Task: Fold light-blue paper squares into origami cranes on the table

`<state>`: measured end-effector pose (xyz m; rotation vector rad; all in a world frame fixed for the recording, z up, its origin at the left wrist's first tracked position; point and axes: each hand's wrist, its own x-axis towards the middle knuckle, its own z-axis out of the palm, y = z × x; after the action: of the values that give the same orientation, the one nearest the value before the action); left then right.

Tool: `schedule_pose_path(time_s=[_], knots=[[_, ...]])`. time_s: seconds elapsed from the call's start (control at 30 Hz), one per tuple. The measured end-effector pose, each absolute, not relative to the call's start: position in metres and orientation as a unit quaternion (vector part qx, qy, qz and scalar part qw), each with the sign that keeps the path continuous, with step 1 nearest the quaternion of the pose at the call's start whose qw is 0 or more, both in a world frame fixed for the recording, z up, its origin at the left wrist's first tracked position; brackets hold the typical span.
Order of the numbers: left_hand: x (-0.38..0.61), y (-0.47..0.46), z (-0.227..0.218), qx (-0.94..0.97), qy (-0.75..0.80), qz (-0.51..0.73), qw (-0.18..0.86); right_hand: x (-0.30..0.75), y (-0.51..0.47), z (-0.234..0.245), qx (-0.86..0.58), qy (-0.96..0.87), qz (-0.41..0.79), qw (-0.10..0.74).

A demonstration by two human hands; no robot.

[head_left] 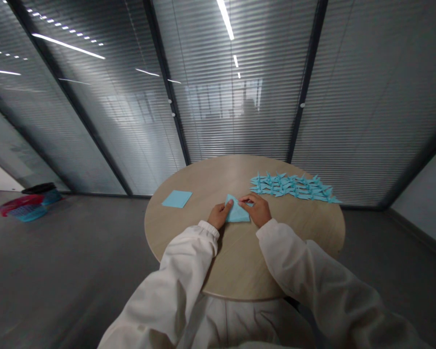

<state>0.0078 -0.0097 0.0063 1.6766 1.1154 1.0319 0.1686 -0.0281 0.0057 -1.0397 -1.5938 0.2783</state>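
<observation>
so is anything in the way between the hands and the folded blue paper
Nothing visible does. The left hand and right hand both touch the folded blue origami paper directly. The flat blue paper square and blue paper cranes lie apart from it on the round wooden table.

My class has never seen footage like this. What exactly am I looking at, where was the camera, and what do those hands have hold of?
This picture comes from a camera worn on a person's head, looking forward and down, so the white sleeves belong to the wearer. No machine appears. On the round table lie a flat blue paper sheet and a cluster of blue origami cranes. The left hand and right hand both touch a folded blue paper.
</observation>
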Motion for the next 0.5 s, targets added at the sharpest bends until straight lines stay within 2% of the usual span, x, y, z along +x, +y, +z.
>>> schedule_pose_path(time_s=[0.33,0.5], knots=[[0.0116,-0.0163,0.0132,0.544,0.395,0.439,0.597,0.1698,-0.0268,0.0029,-0.444,-0.688,0.087,0.567],[0.0130,-0.0151,0.0119,0.529,0.383,0.455,0.605,0.1710,-0.0252,0.0008,-0.445,-0.682,0.085,0.575]])
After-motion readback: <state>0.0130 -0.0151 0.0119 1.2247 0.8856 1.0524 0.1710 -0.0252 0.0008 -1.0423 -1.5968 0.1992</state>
